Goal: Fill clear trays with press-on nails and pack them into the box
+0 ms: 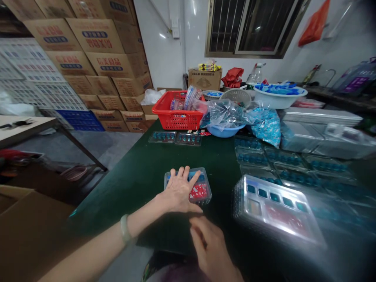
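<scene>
1. Cardboard cartons [101, 39] form one high stack at the far left; some are cut off, so I cannot count them all.
2. One pale table [38, 122] stands below that side, apart from the one green table [129, 184] in the middle.
3. One pale bracelet [125, 229] circles the wrist of the left hand.
4. Two small trays [189, 143], each with a row of blue pieces, lie side by side just in front of one red basket [179, 122].
5. One left hand [178, 192] lies palm down with five digits spread wide, flat on top of one clear tray [208, 186] rather than gripped around it. That tray sits on the green table, near its middle, and one red packet [198, 191] shows inside.
6. One right hand [213, 244] is just below, fingers curled; I cannot tell whether it holds anything.
7. One blue basin [225, 131], one blue patterned bag [266, 125] and one white basin [280, 101] stand farther back.
8. One stack of lidded trays [274, 207] stands right of the hands; its top shows five blue-filled compartments in a row. How many trays it holds is blurred.
</scene>
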The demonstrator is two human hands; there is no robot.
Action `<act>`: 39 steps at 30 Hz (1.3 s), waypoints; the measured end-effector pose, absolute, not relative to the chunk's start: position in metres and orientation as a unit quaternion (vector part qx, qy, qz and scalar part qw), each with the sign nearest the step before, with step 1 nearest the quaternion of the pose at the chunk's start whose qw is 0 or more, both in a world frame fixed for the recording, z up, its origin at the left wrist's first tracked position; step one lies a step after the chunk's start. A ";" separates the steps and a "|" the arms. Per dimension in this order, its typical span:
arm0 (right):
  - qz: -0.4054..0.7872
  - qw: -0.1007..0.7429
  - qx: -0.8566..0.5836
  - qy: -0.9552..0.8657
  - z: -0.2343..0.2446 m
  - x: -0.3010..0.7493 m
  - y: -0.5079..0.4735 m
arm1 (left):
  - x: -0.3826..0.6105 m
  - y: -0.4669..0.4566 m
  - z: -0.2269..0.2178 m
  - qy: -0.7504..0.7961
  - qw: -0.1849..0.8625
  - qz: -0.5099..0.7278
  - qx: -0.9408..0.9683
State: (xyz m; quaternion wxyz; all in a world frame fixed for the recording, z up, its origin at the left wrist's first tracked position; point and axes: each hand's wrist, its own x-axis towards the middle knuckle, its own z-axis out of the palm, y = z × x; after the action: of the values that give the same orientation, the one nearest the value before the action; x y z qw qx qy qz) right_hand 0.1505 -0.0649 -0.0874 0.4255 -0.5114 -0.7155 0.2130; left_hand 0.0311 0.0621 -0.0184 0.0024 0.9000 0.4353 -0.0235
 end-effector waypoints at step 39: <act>0.007 0.168 -0.733 -0.659 -0.045 0.160 0.011 | 0.003 0.078 0.000 0.392 0.210 0.160 0.882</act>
State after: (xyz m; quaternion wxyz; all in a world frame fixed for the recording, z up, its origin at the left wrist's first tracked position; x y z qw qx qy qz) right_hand 0.1604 0.0110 -0.0447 0.1682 -0.7327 -0.6594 0.0069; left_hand 0.0028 0.0778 -0.0002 0.2100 0.8816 0.3915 0.1596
